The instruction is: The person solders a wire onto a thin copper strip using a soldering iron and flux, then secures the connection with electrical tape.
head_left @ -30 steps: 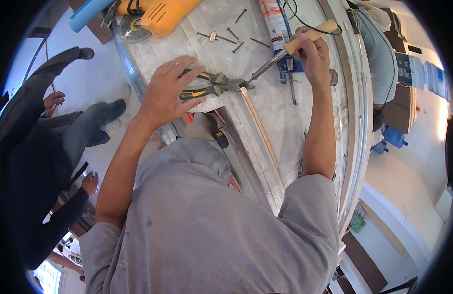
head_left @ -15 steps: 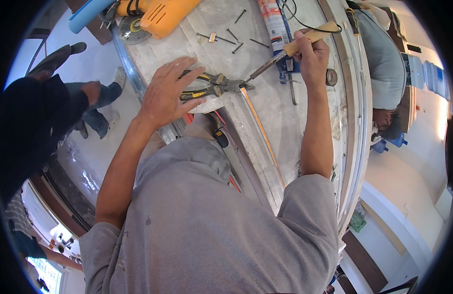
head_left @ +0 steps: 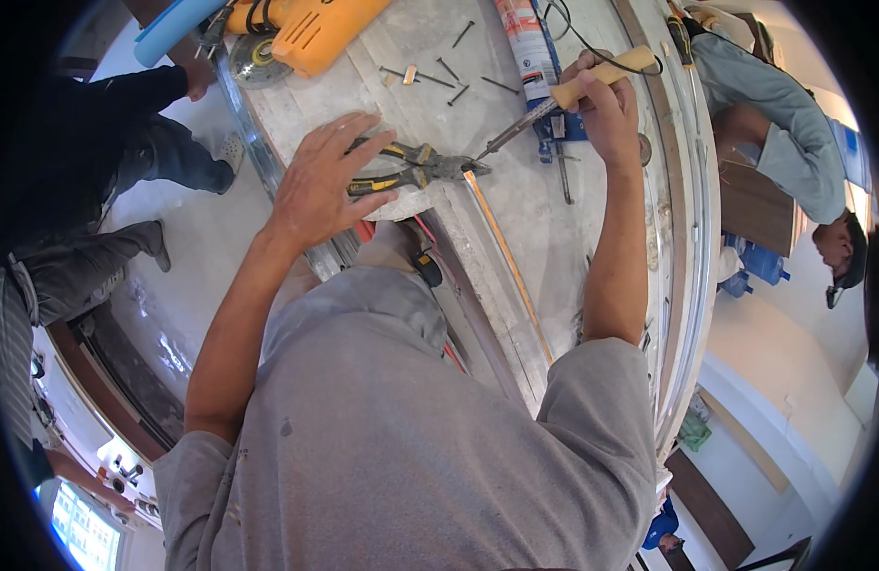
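My left hand (head_left: 325,176) lies over the yellow-and-black pliers (head_left: 459,167), loosely holding the handles between thumb and fingers, fingertips apart. A narrow orange-and-white strip (head_left: 501,238) ends at their jaws. My right hand (head_left: 601,114) is closed around the wooden handle of a soldering iron (head_left: 521,125); its metal tip points down-left and reaches the jaws, though exact contact is unclear. Under and beside the right hand are a sealant tube (head_left: 520,48) in a blue caulking gun (head_left: 544,143) and a round roll (head_left: 645,149).
The worktable (head_left: 401,114) carries several loose screws (head_left: 451,68), an orange power tool (head_left: 321,33) with a disc (head_left: 254,59), and a light-blue cylinder (head_left: 173,29). Co-workers stand at the left (head_left: 97,143); another bends at the right (head_left: 791,143), near water jugs (head_left: 763,262).
My hands, the pliers and the iron stay almost in place. Co-workers on the left have shifted, and the person on the right has moved further right, head now visible.
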A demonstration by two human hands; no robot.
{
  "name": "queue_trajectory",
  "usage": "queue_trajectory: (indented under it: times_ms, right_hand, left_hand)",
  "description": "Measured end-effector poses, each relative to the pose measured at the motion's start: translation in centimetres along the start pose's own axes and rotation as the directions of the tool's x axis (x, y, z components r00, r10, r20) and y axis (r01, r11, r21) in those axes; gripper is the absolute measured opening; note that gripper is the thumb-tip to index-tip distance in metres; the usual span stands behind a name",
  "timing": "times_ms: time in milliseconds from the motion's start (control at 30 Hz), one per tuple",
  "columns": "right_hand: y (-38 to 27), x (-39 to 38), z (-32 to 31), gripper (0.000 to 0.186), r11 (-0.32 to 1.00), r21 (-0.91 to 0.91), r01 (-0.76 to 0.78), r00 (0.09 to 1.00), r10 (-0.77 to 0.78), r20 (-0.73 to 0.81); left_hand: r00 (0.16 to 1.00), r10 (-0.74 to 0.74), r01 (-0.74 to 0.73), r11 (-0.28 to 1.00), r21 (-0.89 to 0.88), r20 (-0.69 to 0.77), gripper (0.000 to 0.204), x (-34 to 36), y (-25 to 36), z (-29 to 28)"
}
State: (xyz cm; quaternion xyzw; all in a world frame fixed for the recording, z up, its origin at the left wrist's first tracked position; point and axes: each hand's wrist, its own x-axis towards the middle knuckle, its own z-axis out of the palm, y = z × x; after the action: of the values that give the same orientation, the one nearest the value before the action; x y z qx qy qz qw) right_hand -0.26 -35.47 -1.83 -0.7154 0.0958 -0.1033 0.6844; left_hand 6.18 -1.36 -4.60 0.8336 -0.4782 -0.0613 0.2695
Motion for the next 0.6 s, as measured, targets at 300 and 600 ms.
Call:
queue_trajectory:
  times_ms: [300,600]
  right_hand:
    - [-0.41,-0.38,-0.10,0.028,0.998,-0.065,-0.023,0.995,0.029,0.091]
    - [0.28,-0.39,-0.30,0.023,0.999,0.018,-0.045,0.999,0.045,0.017]
  left_hand:
    - [1.000,0.004,-0.004,1.000,0.002,0.004,0.061,0.08,0.04,-0.08]
    - [1.000,0.004,-0.004,1.000,0.005,0.006,0.059,0.10,0.06,0.02]
